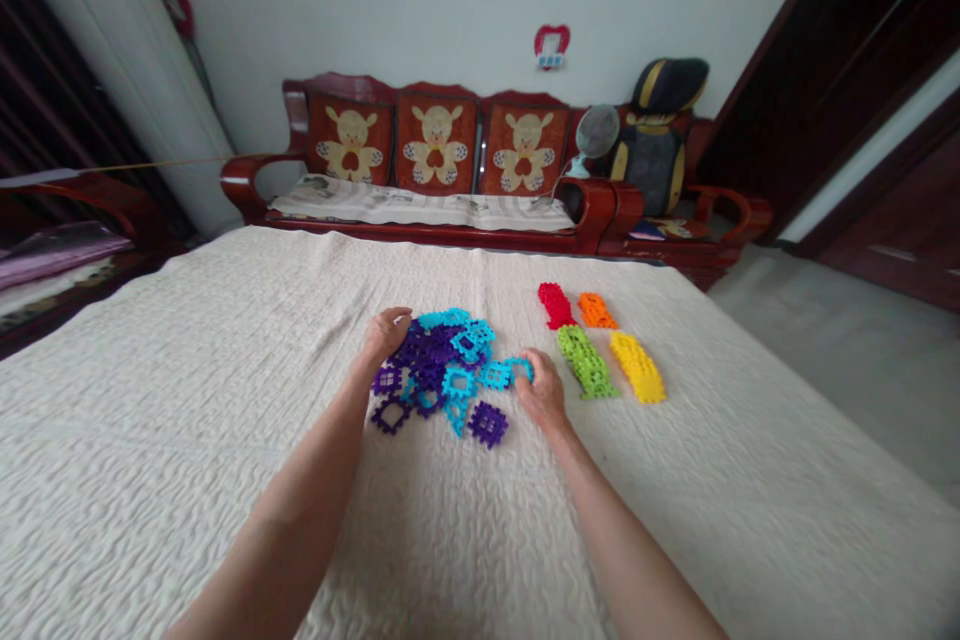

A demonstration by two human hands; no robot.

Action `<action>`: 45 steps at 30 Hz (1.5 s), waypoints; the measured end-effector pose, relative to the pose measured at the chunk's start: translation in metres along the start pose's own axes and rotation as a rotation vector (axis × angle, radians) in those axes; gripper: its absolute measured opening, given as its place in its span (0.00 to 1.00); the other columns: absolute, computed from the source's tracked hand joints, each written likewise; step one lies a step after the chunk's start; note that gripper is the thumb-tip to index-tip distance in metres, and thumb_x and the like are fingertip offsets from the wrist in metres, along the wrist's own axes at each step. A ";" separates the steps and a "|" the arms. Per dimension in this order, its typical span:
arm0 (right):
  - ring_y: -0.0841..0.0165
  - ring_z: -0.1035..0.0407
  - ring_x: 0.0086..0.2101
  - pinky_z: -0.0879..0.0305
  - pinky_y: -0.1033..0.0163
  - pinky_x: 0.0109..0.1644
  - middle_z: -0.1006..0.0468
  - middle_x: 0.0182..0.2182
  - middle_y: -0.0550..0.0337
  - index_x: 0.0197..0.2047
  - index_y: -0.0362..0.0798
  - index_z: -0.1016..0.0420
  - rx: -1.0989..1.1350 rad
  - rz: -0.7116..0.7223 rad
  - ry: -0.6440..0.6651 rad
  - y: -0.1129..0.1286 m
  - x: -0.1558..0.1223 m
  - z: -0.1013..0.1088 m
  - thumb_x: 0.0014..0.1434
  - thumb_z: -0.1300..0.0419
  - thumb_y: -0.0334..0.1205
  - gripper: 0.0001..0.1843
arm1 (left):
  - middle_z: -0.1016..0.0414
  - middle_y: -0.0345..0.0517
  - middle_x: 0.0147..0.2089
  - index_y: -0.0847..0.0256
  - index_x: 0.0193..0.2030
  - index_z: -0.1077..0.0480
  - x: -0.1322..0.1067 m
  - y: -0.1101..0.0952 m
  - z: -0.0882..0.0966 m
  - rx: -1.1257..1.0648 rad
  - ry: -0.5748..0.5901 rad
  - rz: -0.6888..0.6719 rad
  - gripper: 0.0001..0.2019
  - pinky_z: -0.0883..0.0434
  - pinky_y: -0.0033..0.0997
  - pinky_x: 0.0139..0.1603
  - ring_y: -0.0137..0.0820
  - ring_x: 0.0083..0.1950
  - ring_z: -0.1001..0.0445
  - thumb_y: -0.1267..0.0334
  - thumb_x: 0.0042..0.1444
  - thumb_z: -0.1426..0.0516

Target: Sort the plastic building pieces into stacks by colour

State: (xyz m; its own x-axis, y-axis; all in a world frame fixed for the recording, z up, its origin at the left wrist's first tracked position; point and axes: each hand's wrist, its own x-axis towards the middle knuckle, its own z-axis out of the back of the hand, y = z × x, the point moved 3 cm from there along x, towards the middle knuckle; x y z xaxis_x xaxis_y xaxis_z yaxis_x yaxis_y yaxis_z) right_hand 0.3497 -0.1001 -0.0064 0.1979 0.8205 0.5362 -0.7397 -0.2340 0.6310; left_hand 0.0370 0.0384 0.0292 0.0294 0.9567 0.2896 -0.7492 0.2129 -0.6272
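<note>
A heap of purple interlocking plastic pieces and light-blue interlocking pieces lies on the cream quilted cover. At the heap's upper left edge is my left hand, its fingers loosely bent and apart, with no piece visibly held. My right hand pinches a light-blue square frame piece at the heap's right side. Touching or just beside that frame is a light-blue window piece. A purple window piece lies slightly apart, nearest me.
Right of my right hand lie sorted groups: red pieces, orange pieces, green pieces and yellow pieces. Beyond the covered surface stands a wooden sofa with bear cushions and a small fan.
</note>
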 end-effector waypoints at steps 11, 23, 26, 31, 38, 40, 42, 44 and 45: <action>0.56 0.30 0.53 0.34 0.48 0.61 0.22 0.50 0.50 0.48 0.51 0.25 -0.013 0.066 0.080 0.005 -0.001 0.002 0.47 0.47 0.34 0.23 | 0.17 0.44 0.45 0.56 0.47 0.20 0.033 0.020 -0.010 -0.042 0.021 -0.014 0.16 0.25 0.36 0.55 0.38 0.48 0.20 0.61 0.57 0.46; 0.57 0.30 0.53 0.34 0.50 0.61 0.22 0.50 0.50 0.48 0.49 0.25 -0.010 0.061 0.133 0.010 -0.001 0.002 0.47 0.46 0.34 0.23 | 0.20 0.50 0.51 0.59 0.53 0.24 0.031 -0.008 -0.004 0.055 0.091 -0.118 0.19 0.26 0.40 0.57 0.42 0.53 0.22 0.54 0.60 0.44; 0.57 0.30 0.53 0.34 0.50 0.61 0.22 0.50 0.49 0.48 0.48 0.25 -0.024 0.055 0.119 0.012 0.000 0.002 0.47 0.46 0.33 0.23 | 0.26 0.54 0.61 0.59 0.59 0.28 0.007 -0.057 -0.013 0.077 0.125 -0.492 0.22 0.34 0.44 0.66 0.42 0.63 0.30 0.50 0.63 0.45; 0.56 0.30 0.52 0.34 0.49 0.60 0.23 0.50 0.48 0.49 0.47 0.26 -0.032 0.115 0.123 0.014 -0.003 0.003 0.50 0.45 0.33 0.22 | 0.36 0.53 0.68 0.52 0.64 0.32 -0.048 -0.101 -0.041 0.265 0.394 -0.699 0.28 0.38 0.56 0.67 0.49 0.69 0.38 0.43 0.61 0.44; 0.56 0.31 0.54 0.35 0.48 0.61 0.24 0.52 0.48 0.50 0.47 0.26 -0.010 0.250 0.173 0.016 0.008 -0.015 0.50 0.45 0.29 0.23 | 0.46 0.58 0.73 0.54 0.69 0.39 -0.060 -0.071 -0.043 0.357 0.334 -0.639 0.34 0.40 0.63 0.66 0.56 0.73 0.48 0.41 0.60 0.44; 0.57 0.31 0.54 0.35 0.49 0.61 0.24 0.51 0.48 0.50 0.48 0.26 0.007 0.277 0.195 0.015 0.021 -0.028 0.49 0.45 0.29 0.23 | 0.45 0.57 0.73 0.53 0.68 0.38 -0.047 -0.065 -0.046 0.341 0.316 -0.610 0.32 0.39 0.62 0.66 0.55 0.73 0.47 0.42 0.61 0.44; 0.56 0.31 0.53 0.35 0.49 0.60 0.24 0.51 0.47 0.49 0.47 0.25 0.018 0.281 0.200 0.014 0.037 -0.043 0.49 0.45 0.29 0.22 | 0.43 0.57 0.72 0.53 0.68 0.37 -0.029 -0.061 -0.050 0.323 0.297 -0.589 0.31 0.38 0.61 0.66 0.53 0.72 0.45 0.44 0.61 0.43; 0.56 0.30 0.52 0.34 0.49 0.60 0.23 0.50 0.48 0.48 0.47 0.25 0.029 0.272 0.200 0.012 0.054 -0.058 0.49 0.44 0.30 0.22 | 0.42 0.58 0.71 0.55 0.67 0.36 -0.011 -0.059 -0.053 0.321 0.291 -0.571 0.31 0.38 0.59 0.67 0.52 0.72 0.44 0.45 0.60 0.42; 0.56 0.30 0.52 0.35 0.48 0.60 0.23 0.50 0.48 0.48 0.47 0.25 0.036 0.262 0.198 0.011 0.061 -0.065 0.49 0.44 0.30 0.22 | 0.41 0.59 0.71 0.56 0.67 0.36 -0.004 -0.059 -0.054 0.331 0.290 -0.552 0.31 0.38 0.59 0.67 0.52 0.72 0.44 0.46 0.60 0.42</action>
State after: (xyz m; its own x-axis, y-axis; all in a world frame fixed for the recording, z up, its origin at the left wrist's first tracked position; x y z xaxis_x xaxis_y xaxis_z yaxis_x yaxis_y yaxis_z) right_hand 0.3122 -0.0187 -0.0033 -0.1278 0.8148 0.5654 -0.7253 -0.4656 0.5071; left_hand 0.1167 0.0329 0.0265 0.6042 0.7502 0.2686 -0.7343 0.6551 -0.1779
